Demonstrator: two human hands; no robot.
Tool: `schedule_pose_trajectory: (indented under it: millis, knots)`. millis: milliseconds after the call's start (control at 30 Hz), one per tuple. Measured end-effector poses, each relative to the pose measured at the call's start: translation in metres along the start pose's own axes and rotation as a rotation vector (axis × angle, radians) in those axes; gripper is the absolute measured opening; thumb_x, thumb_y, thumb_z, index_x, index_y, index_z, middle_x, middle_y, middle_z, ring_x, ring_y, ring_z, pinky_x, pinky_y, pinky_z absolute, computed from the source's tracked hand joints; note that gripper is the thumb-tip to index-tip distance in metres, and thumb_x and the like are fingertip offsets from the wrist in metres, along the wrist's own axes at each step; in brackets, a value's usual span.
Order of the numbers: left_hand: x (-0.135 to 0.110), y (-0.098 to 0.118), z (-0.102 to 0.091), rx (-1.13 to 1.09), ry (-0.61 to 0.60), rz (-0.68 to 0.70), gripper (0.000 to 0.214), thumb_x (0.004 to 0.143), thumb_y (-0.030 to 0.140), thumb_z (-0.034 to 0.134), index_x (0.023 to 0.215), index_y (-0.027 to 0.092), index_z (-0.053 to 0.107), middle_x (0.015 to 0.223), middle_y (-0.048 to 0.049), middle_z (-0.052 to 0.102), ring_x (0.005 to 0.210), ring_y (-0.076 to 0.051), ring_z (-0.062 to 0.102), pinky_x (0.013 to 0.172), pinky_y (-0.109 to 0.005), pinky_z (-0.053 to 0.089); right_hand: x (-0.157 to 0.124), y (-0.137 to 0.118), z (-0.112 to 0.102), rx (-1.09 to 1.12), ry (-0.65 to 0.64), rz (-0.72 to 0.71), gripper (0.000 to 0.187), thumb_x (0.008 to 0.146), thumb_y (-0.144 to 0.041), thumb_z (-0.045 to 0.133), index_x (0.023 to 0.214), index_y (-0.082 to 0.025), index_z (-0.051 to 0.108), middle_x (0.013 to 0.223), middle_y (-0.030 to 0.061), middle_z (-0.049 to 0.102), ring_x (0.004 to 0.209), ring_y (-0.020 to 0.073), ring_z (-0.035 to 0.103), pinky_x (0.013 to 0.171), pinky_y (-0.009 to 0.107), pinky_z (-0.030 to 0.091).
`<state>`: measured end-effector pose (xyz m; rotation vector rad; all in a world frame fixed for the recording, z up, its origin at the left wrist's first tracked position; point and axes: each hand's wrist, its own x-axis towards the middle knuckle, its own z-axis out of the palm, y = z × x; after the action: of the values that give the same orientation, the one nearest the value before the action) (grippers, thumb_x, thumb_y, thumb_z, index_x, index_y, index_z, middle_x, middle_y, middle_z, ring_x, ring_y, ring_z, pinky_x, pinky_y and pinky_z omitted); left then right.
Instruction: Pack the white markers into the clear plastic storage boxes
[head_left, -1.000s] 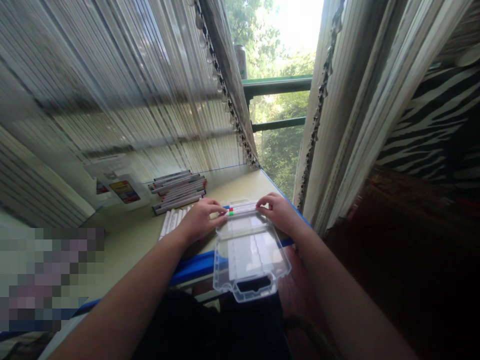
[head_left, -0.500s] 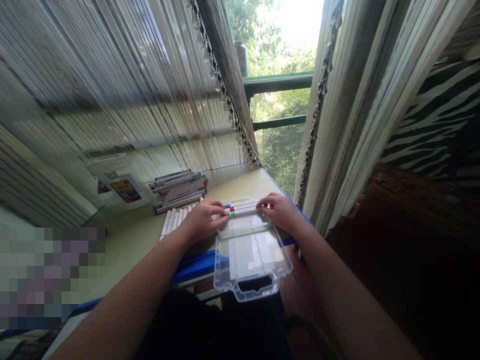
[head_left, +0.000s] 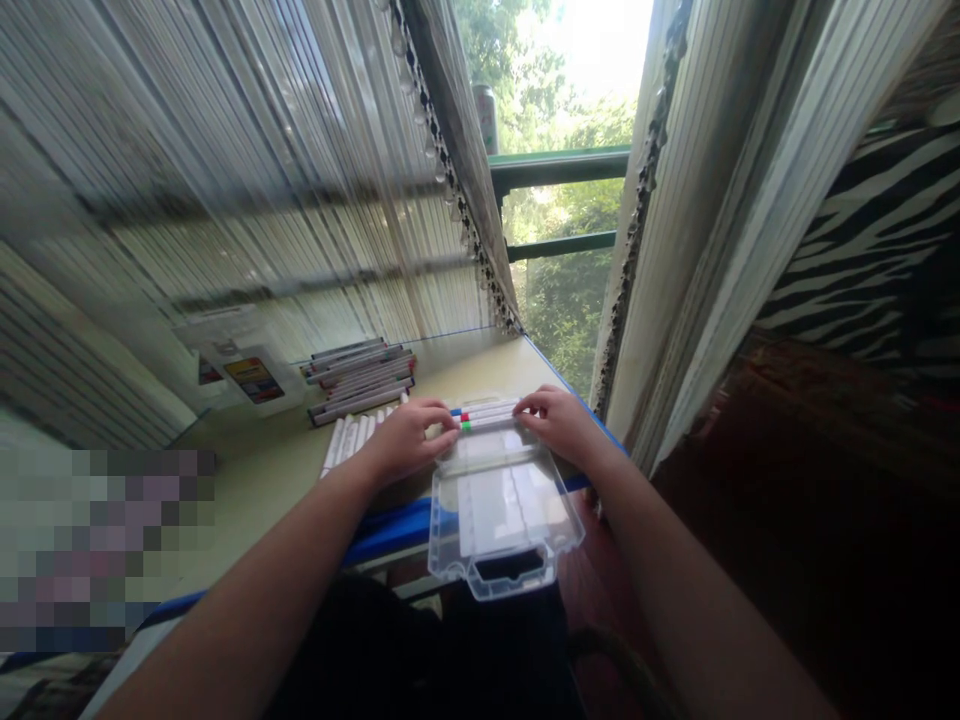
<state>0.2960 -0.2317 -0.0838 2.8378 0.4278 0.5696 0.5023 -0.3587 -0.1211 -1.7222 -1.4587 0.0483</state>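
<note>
A clear plastic case (head_left: 444, 535) lies open, with its handled lid hanging over the table's front edge towards me. Across its far part lie several white markers (head_left: 493, 414) with blue, red and green ends. My left hand (head_left: 411, 436) pinches the coloured-cap end of the nearest marker, the green one. At the other end of that marker, the fingertips of my right hand (head_left: 553, 418) are closed. Beside my left hand is a row of white markers (head_left: 346, 440), partly covered by it.
A pile of markers (head_left: 360, 378) lies further back on the table (head_left: 247, 480). Behind it on the left stands another clear case (head_left: 255, 375) with a coloured label. Curtains (head_left: 300, 180) hang along the back, and a can (head_left: 485, 118) stands by the window railing (head_left: 562, 165).
The view has shifted very slightly. Both hands keep their place at the ends of the marker, and the case and markers look unmoved.
</note>
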Motion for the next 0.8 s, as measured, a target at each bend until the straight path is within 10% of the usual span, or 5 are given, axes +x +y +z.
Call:
schedule_pose_trajectory:
  millis: [800]
  knots:
    - [-0.0034,-0.0057,-0.0049,0.012,0.143,-0.094,0.024,0.071,0.019,0.050,0.083,0.016,0.071,0.076,-0.0026,0.067,0.060,-0.012,0.054,0.061,-0.025,0.043,0.0022,0.0032,0.0016,0.037,0.102,0.085,0.019,0.074,-0.018,0.052,0.081,-0.018,0.070,0.065,-0.0003,0.058,0.061,0.0122,0.050,0.066,0.025,0.040]
